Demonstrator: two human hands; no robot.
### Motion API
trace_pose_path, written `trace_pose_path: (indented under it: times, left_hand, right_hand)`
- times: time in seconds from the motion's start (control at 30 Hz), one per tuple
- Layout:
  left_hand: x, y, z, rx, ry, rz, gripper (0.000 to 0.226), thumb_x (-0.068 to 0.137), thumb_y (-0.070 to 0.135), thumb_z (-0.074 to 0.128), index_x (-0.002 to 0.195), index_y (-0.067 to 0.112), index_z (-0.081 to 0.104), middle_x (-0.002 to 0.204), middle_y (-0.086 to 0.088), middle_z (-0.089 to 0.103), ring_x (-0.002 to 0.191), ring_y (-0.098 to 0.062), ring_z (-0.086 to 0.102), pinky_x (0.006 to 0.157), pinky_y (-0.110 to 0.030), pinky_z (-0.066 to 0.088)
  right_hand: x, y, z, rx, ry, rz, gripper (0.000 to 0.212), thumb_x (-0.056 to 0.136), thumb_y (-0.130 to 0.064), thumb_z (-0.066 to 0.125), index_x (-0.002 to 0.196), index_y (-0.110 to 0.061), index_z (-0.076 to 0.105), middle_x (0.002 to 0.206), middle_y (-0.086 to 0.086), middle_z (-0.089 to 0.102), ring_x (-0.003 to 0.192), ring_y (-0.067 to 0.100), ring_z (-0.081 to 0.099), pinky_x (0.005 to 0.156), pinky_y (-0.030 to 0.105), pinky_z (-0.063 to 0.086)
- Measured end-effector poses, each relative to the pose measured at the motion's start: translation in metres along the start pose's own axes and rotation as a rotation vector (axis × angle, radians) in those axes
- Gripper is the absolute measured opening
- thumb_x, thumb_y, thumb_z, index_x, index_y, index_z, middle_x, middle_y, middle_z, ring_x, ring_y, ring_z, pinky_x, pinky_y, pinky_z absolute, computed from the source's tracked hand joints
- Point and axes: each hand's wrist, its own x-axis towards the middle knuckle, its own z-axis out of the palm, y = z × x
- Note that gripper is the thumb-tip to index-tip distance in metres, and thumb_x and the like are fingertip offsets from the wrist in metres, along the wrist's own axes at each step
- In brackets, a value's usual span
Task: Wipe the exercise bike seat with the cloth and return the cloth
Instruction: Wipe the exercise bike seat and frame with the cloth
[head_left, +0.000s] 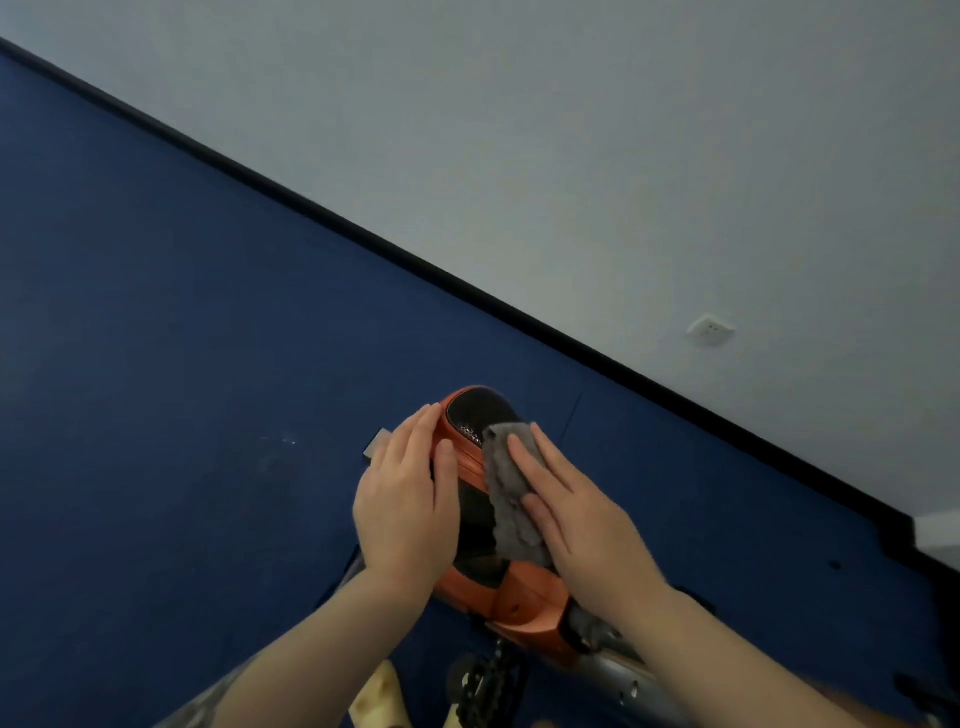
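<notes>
Seat: the orange and black exercise bike seat (475, 415) sits in the lower centre of the frame, its narrow end pointing toward the upper part of the picture.
Cloth: a grey fuzzy cloth (511, 491) lies on the right side of the seat top, touching it, and runs from near the black mesh patch down toward the wider end.
Right hand: the right hand (582, 525) lies flat on the cloth, fingers (522, 452) straight and close together, pressing it onto the seat rather than gripping it.
Left hand: the left hand (408, 512) rests on the left edge of the seat, fingers extended and nearly together, thumb on the orange rim; it appears to steady the seat, though the palm hides the contact.
Floor: blue floor (182, 364) fills the left of the frame.
Wall: pale wall (571, 130) at upper right, with a black skirting strip (363, 228) and a white socket (710, 328).
</notes>
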Motion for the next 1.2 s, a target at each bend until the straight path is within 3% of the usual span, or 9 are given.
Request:
trace_pose_path:
  times: [0.13,0.2,0.37,0.6,0.67,0.77,0.87,1.03,1.2]
  left_hand:
    - [0.001,0.0,0.002,0.023,-0.002,0.006,0.045,0.095,0.04,0.026,0.133,0.027,0.047,0.132,0.01,0.055,0.118,-0.008,0.051,0.09,-0.034,0.047]
    - [0.002,0.001,0.002,0.025,0.003,-0.007,0.047,0.095,0.041,0.025,0.133,0.027,0.047,0.131,0.01,0.056,0.116,-0.008,0.052,0.088,-0.032,0.047]
    - [-0.001,0.001,0.001,0.033,0.025,0.005,0.047,0.094,0.04,0.026,0.132,0.026,0.05,0.13,0.01,0.058,0.118,-0.007,0.052,0.089,-0.031,0.048]
    - [-0.002,0.005,0.003,0.051,0.051,-0.017,0.046,0.093,0.041,0.03,0.132,0.026,0.05,0.128,0.009,0.06,0.118,-0.011,0.054,0.09,-0.035,0.05]
    - [-0.003,0.005,0.003,0.061,0.062,-0.031,0.045,0.093,0.041,0.03,0.131,0.026,0.051,0.128,0.009,0.06,0.12,-0.015,0.054,0.091,-0.038,0.05]
    - [-0.002,0.008,0.003,0.078,0.094,-0.019,0.045,0.094,0.038,0.031,0.129,0.024,0.053,0.124,0.008,0.062,0.115,-0.011,0.056,0.086,-0.028,0.048]
    - [-0.004,0.009,0.0,0.092,0.102,-0.032,0.044,0.094,0.037,0.029,0.127,0.023,0.055,0.121,0.009,0.062,0.111,-0.007,0.055,0.081,-0.023,0.043]
    - [-0.007,0.007,0.006,0.07,0.147,-0.174,0.04,0.095,0.033,0.032,0.123,0.023,0.058,0.119,0.005,0.064,0.115,-0.011,0.054,0.091,-0.036,0.046]
    - [-0.006,0.006,0.008,0.064,0.191,-0.154,0.038,0.093,0.029,0.032,0.114,0.019,0.062,0.109,0.003,0.067,0.104,-0.015,0.059,0.086,-0.04,0.048]
  right_hand:
    - [-0.01,0.007,-0.003,-0.016,-0.003,0.054,0.049,0.098,-0.051,0.017,0.146,-0.054,0.004,0.156,-0.028,0.01,0.137,-0.008,0.024,0.106,0.012,0.031]
    - [0.013,-0.001,-0.002,0.03,-0.015,0.074,0.049,0.099,-0.049,0.02,0.145,-0.055,0.002,0.159,-0.023,0.006,0.135,-0.004,0.026,0.105,0.019,0.035]
    - [0.055,-0.014,0.006,0.1,0.006,-0.025,0.05,0.1,-0.045,0.024,0.149,-0.044,0.012,0.16,-0.016,0.002,0.147,0.003,0.005,0.119,0.034,0.023]
    - [0.012,0.016,-0.008,0.056,-0.121,-0.132,0.049,0.099,-0.045,0.023,0.143,-0.057,0.004,0.155,-0.028,-0.015,0.145,-0.003,0.004,0.114,0.022,0.028]
    - [0.029,0.011,-0.003,0.07,-0.095,-0.15,0.047,0.1,-0.044,0.023,0.145,-0.052,0.008,0.159,-0.022,-0.01,0.146,0.0,-0.001,0.115,0.023,0.021]
    - [0.068,-0.002,0.0,0.141,-0.073,-0.157,0.046,0.101,-0.042,0.027,0.146,-0.045,0.02,0.16,-0.014,0.005,0.147,0.003,-0.001,0.118,0.027,0.015]
    - [0.068,0.001,-0.003,0.178,-0.093,-0.195,0.045,0.102,-0.04,0.03,0.145,-0.046,0.021,0.159,-0.018,0.004,0.146,0.0,-0.003,0.113,0.016,0.012]
    - [0.021,0.028,-0.01,0.15,-0.162,-0.228,0.045,0.098,-0.052,0.022,0.139,-0.062,0.008,0.156,-0.028,-0.011,0.144,-0.005,-0.002,0.114,0.021,0.022]
    - [0.088,-0.004,0.002,0.124,-0.09,-0.261,0.043,0.102,-0.041,0.029,0.145,-0.04,0.031,0.159,-0.01,0.02,0.147,0.005,0.005,0.119,0.033,0.019]
